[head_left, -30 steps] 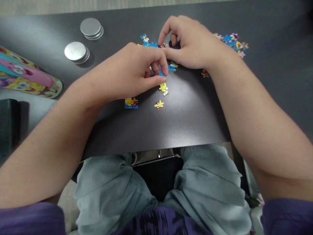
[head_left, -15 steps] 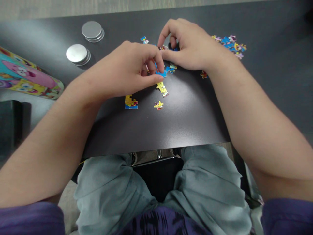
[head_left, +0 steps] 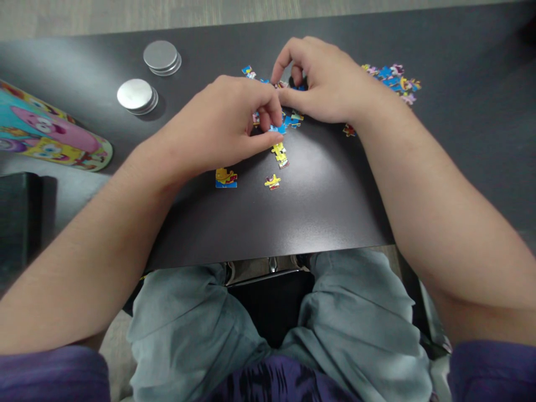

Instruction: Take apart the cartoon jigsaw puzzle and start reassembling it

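Several joined blue jigsaw pieces (head_left: 292, 119) lie on the dark table, partly hidden under my hands. My left hand (head_left: 247, 117) is curled over them from the left, thumb and fingertips on either side of a blue part. On the right, my right hand (head_left: 320, 81) bends its thumb and index finger together around a small jigsaw piece (head_left: 281, 85) at the upper edge; the fingers cover most of it. A yellow strip of pieces (head_left: 280, 155) runs down below my left thumb. One loose yellow piece (head_left: 272, 182) and a yellow-and-blue joined bit (head_left: 226, 178) lie nearer me.
A heap of loose jigsaw pieces (head_left: 393, 78) lies beyond my right wrist, with a small piece (head_left: 349, 130) beside the forearm. Two stacks of silver discs (head_left: 160, 56) (head_left: 136, 95) and a colourful cartoon cylinder (head_left: 54, 131) are at the left. The table's near edge (head_left: 268, 256) is above my lap.
Both hands keep nearly the same place over the jigsaw pieces. My left fingers have shifted slightly, and the whole view has moved a little.
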The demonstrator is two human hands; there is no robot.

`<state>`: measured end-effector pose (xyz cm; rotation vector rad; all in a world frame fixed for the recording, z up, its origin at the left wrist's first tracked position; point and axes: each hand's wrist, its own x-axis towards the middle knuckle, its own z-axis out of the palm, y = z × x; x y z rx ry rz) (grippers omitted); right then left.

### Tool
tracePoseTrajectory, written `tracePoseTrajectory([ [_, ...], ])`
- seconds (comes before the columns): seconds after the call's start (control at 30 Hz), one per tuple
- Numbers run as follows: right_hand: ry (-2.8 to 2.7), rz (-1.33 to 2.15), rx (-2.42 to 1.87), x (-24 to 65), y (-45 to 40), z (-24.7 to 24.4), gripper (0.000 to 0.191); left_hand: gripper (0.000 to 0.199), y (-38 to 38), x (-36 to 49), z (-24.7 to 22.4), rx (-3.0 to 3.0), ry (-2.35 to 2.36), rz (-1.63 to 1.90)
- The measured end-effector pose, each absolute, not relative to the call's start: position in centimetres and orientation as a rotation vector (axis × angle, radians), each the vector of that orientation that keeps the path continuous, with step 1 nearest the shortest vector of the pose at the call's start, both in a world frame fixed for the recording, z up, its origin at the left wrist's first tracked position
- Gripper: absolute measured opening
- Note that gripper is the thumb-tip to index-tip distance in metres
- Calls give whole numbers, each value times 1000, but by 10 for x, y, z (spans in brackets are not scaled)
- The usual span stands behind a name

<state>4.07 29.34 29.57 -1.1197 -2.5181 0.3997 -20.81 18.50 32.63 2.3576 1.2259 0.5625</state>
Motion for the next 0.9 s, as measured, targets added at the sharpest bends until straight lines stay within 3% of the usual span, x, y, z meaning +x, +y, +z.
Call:
tracePoseTrajectory([
  [0.13,-2567,512,-1229,39,281,311,15,22,190,-209,325,2337,1202,615],
  [0.57,-2556,518,-1205,38,282,312,17,31,188,-211,327,2280,1120,531],
  [0.9,-2560,517,-1210,39,280,314,17,20,187,-208,328,2360,1117,536],
])
